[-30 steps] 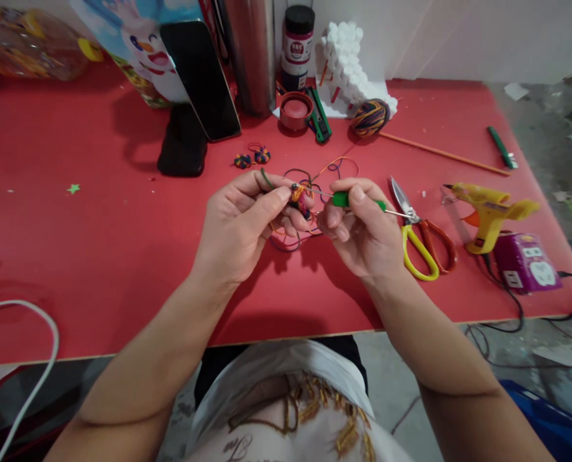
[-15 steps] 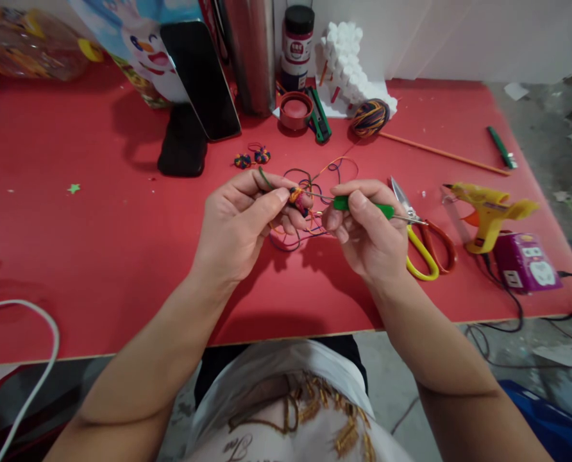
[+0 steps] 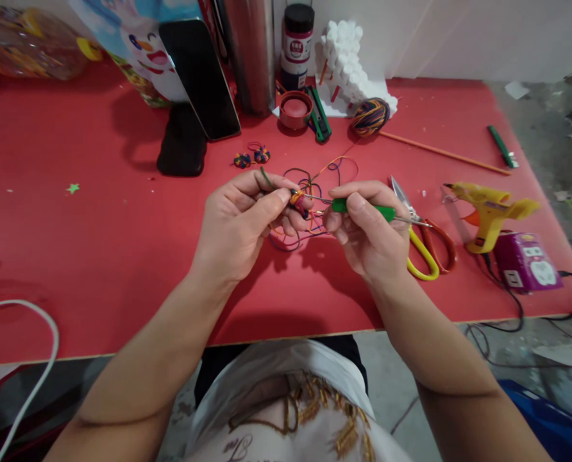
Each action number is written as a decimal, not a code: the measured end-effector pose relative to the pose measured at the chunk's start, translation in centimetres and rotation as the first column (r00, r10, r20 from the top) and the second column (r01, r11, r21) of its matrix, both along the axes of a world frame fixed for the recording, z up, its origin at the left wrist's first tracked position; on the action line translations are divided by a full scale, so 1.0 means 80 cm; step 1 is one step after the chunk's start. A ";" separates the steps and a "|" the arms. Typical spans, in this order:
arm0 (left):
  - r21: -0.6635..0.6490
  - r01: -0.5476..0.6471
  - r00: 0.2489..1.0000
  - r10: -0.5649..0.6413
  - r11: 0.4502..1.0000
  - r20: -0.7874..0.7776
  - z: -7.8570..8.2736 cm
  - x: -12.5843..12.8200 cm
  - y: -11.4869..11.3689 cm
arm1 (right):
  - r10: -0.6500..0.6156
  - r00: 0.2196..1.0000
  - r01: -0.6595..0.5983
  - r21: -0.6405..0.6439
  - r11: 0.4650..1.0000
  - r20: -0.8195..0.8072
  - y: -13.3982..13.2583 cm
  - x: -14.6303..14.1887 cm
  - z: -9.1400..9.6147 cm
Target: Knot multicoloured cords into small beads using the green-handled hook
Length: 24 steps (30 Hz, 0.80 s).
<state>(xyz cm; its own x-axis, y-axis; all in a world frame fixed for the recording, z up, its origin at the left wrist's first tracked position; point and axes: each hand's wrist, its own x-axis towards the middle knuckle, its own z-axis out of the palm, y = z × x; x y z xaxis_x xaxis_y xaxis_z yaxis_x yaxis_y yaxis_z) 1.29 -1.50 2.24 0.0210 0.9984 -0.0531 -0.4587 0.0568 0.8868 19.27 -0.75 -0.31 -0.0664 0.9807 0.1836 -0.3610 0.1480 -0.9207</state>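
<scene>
My left hand (image 3: 242,221) is closed, pinching a small multicoloured crocheted piece (image 3: 298,199) between thumb and fingers above the red table (image 3: 98,237). My right hand (image 3: 367,231) is closed on a crochet hook with a green handle (image 3: 363,208); its metal tip points left into the piece. Loose multicoloured yarn (image 3: 315,176) loops on the table just behind both hands and trails back to a yarn ball (image 3: 371,117).
Scissors with yellow and red handles (image 3: 423,240) lie right of my right hand, then a yellow glue gun (image 3: 488,215) and a purple power strip (image 3: 526,260). At the back stand a phone (image 3: 199,77), a steel cylinder, a jar and white foam. Two small crocheted balls (image 3: 252,157) lie near.
My right hand has slid the hook a little to the right and back, with its tip staying at the piece. My left hand has kept its pinch.
</scene>
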 end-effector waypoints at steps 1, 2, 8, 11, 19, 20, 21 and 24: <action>0.004 0.006 1.000 -0.006 1.000 0.004 0.000 0.000 0.000 | 0.000 1.000 0.000 -0.003 1.000 0.004 0.000 0.000 0.000; 0.007 0.011 1.000 -0.011 1.000 0.006 -0.001 -0.001 0.000 | 0.002 1.000 -0.002 -0.004 1.000 0.004 0.000 0.000 0.000; -0.005 0.017 1.000 -0.017 1.000 0.003 -0.001 -0.002 0.000 | 0.033 0.999 -0.032 0.024 0.999 -0.037 0.001 0.001 -0.001; -0.024 0.047 0.999 -0.046 0.999 0.021 0.002 -0.003 0.000 | 0.039 0.998 -0.039 0.015 0.999 -0.056 0.003 0.000 -0.002; -0.038 0.074 0.996 -0.072 0.997 0.046 0.005 -0.003 -0.003 | 0.068 0.993 -0.067 0.011 0.998 -0.094 0.003 -0.002 -0.003; -0.034 0.074 0.996 -0.072 0.997 0.055 0.005 -0.003 -0.002 | 0.066 0.993 -0.065 0.013 0.998 -0.095 0.004 -0.002 -0.003; -0.026 0.075 0.995 -0.074 0.997 0.064 0.005 -0.003 -0.002 | 0.063 0.994 -0.062 0.011 0.998 -0.093 0.004 -0.001 -0.003; -0.005 0.070 0.996 -0.069 0.998 0.059 0.004 -0.002 -0.002 | 0.052 0.995 -0.053 -0.004 0.999 -0.079 0.003 -0.002 -0.002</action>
<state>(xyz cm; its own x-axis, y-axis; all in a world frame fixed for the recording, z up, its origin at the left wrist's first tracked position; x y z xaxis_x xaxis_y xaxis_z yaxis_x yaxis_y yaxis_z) 1.12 -1.64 2.56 0.0936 0.9940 -0.0567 -0.5051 0.0965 0.8576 19.10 -0.49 -0.48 -0.1032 0.9775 0.1841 -0.4398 0.1211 -0.8899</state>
